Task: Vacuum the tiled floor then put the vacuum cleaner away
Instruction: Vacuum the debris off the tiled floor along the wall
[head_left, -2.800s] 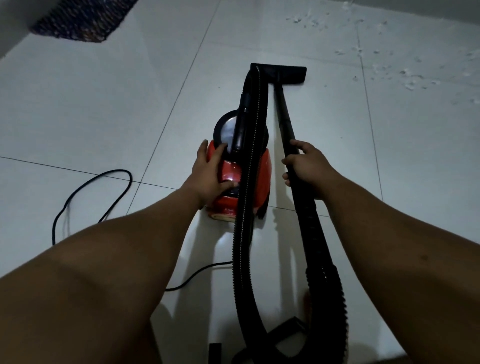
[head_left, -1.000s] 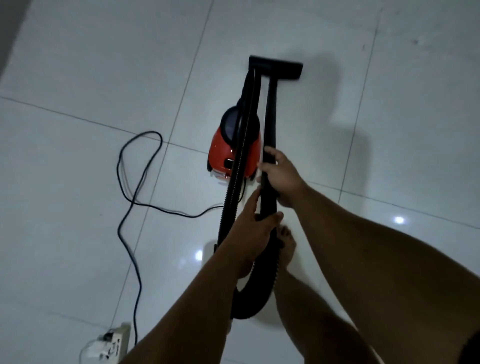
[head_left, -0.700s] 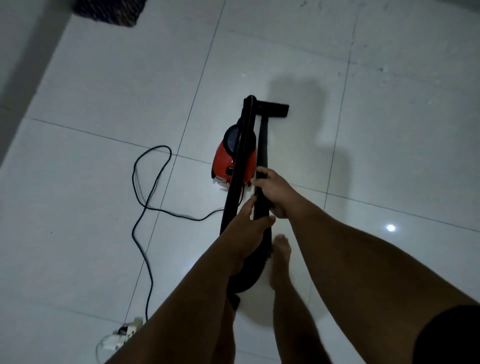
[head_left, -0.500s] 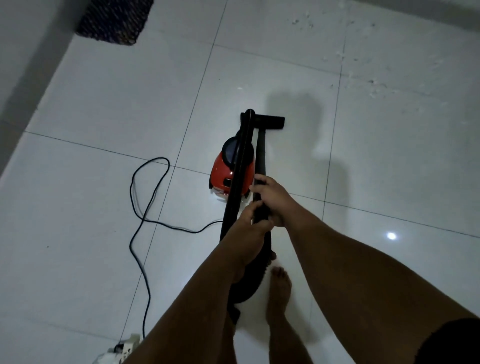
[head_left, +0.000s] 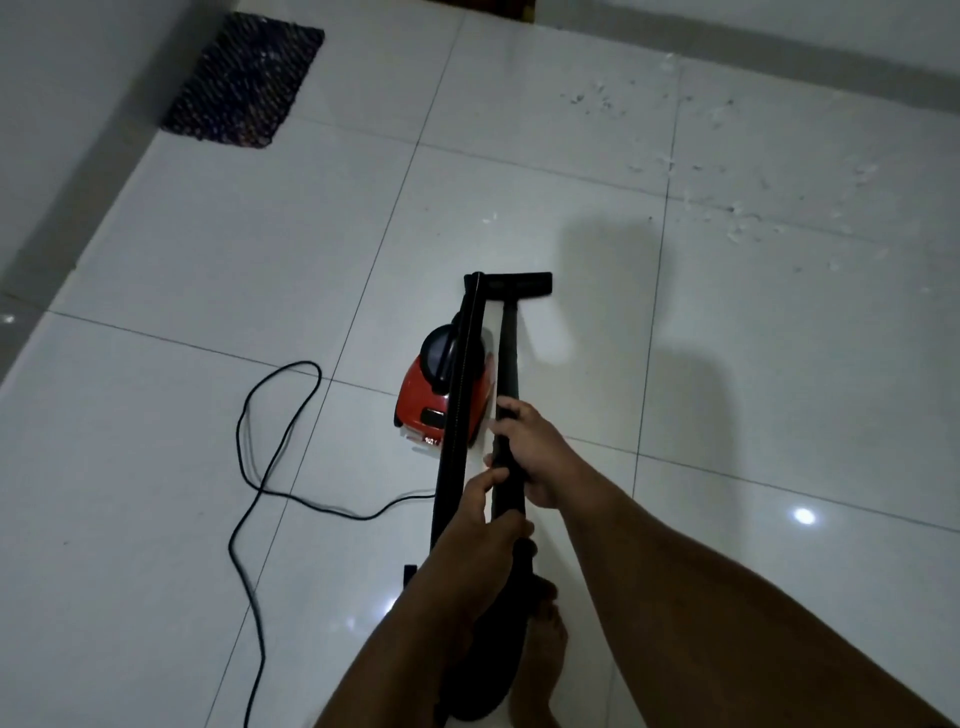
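White tiled floor (head_left: 753, 415) carried scattered debris (head_left: 737, 208) far right and a dark mat (head_left: 244, 83) far left. Red vacuum cleaner (head_left: 431, 400) sat mid-floor, cord (head_left: 260, 467) looping left. Both hands gripped the black wand (head_left: 509, 358): right hand (head_left: 535, 457) higher, fingers wrapped; left hand (head_left: 483, 525) just below.

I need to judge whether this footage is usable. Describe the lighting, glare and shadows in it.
Head view: dim overall, with a small bright glare spot on the glossy floor at right; a broad soft shadow falls beyond the vacuum nozzle; the wide lens bends the tile lines; debris far right stays faint.
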